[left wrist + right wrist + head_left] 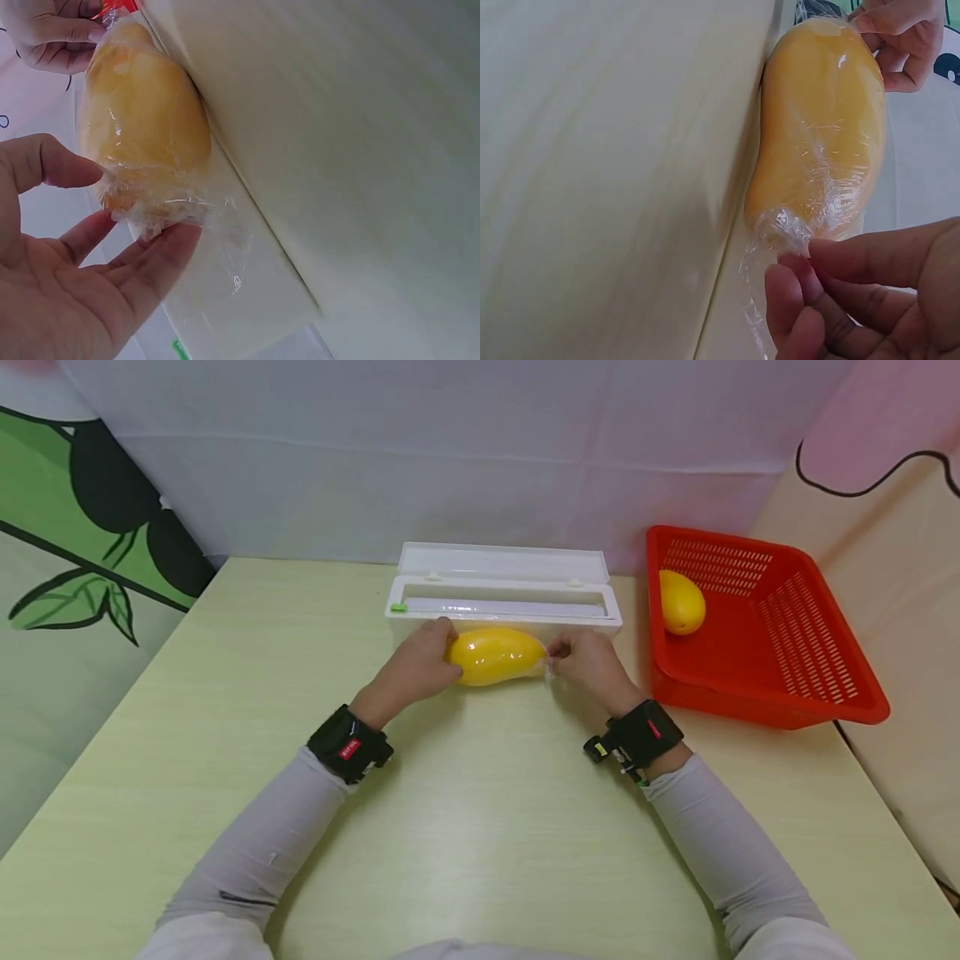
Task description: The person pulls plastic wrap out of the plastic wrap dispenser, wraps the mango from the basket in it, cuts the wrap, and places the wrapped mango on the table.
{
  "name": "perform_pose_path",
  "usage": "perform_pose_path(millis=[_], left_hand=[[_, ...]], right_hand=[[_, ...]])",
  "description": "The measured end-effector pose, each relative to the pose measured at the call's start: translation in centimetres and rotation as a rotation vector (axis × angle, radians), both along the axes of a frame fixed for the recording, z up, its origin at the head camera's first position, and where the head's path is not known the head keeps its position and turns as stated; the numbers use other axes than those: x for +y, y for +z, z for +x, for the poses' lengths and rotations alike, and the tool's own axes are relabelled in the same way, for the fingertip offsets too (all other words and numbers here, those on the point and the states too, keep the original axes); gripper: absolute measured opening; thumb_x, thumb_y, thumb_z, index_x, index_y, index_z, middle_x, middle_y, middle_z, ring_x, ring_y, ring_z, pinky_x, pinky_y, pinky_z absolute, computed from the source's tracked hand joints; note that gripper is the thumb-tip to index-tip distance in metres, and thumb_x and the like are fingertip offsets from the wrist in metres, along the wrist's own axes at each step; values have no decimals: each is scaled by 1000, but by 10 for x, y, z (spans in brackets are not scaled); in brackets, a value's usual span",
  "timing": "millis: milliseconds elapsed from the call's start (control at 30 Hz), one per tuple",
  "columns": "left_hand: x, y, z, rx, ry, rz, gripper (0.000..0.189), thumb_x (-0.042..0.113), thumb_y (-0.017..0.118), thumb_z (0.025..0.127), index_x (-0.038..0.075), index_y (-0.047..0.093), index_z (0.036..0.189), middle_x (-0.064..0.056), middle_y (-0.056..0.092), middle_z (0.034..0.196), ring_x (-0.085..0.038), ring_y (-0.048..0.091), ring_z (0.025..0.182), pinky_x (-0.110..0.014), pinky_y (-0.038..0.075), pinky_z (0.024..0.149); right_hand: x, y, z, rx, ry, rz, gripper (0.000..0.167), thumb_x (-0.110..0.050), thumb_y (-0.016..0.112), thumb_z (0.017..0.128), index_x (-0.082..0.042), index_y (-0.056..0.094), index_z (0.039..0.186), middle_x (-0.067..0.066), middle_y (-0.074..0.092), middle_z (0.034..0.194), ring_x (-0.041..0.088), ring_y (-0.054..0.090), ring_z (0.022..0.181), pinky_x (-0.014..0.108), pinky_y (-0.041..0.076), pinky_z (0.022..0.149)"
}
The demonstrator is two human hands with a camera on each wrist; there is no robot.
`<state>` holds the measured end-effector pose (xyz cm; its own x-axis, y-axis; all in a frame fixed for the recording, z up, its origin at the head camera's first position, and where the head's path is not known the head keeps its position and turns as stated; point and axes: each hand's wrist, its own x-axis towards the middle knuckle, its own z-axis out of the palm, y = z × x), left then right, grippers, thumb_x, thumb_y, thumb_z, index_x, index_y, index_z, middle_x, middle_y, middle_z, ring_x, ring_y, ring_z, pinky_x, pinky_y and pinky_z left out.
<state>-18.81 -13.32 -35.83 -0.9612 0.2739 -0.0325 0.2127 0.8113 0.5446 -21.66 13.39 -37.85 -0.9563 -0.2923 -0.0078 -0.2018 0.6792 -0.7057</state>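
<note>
Steadying wrapped fruit (497, 656), presumably, we held left fingers (178, 246) curled round nine-o'clock end; right fingers (786, 296) pinched film (784, 227) at three.

The person (213, 937) is wearing light grey sleeves (258, 831), a dark streak (246, 899) is marking the left one, and white cloth (795, 939) is covering the upper arms. Black wristbands (337, 742) are bearing red labels (349, 749), and a small camera (596, 750) is jutting from the right one
</note>
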Motion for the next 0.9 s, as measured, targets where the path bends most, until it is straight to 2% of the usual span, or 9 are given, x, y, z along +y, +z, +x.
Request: perform_pose_path(millis=[200,400,500,633,733,800,900], left_hand=[[-7,6,1,1,13,-68,44,18,68,84,4,55,124,-14,56,117,-29,54,100,-42,49,86],[-17,21,2,22,35,-71,45,19,65,87,4,55,128,-15,57,123,-31,56,105,-45,49,88],[-31,28,0,63,93,-28,40,19,63,89,3,56,125,-15,59,122,-33,57,106,-47,48,91],[-51,37,-4,185,197,61,34,17,65,90,-1,58,119,-18,60,116,-34,57,102,-47,47,90],[-62,39,-7,268,240,129,35,14,70,91,-4,57,117,-21,59,114,-36,56,101,-46,45,91],[-68,39,-8,291,254,165,38,14,73,90,-5,56,119,-21,58,115,-37,55,103,-46,44,93],[-75,36,-11,287,284,184,44,17,76,89,-4,56,121,-20,57,116,-38,54,106,-45,44,93]], right_hand=[[2,4,2,-15,13,31,14,-11,67,93,-3,73,103,12,70,95,29,58,88,39,51,87],[2,15,6,61,17,109,18,-13,67,93,-3,72,107,12,70,100,29,59,89,40,52,85],[-2,23,10,95,18,138,19,-15,67,93,-3,72,107,12,70,99,29,59,89,39,52,81],[-8,34,20,129,40,134,19,-19,67,95,-4,72,106,11,70,97,28,59,86,38,51,75],[-14,43,25,173,61,99,19,-20,67,96,-5,72,105,10,70,94,27,59,83,37,50,73],[-19,49,27,208,75,75,18,-20,68,96,-5,72,105,9,70,94,26,58,83,37,50,74],[-29,58,26,271,120,47,18,-19,67,96,-5,72,106,9,70,96,25,58,85,37,50,77]])
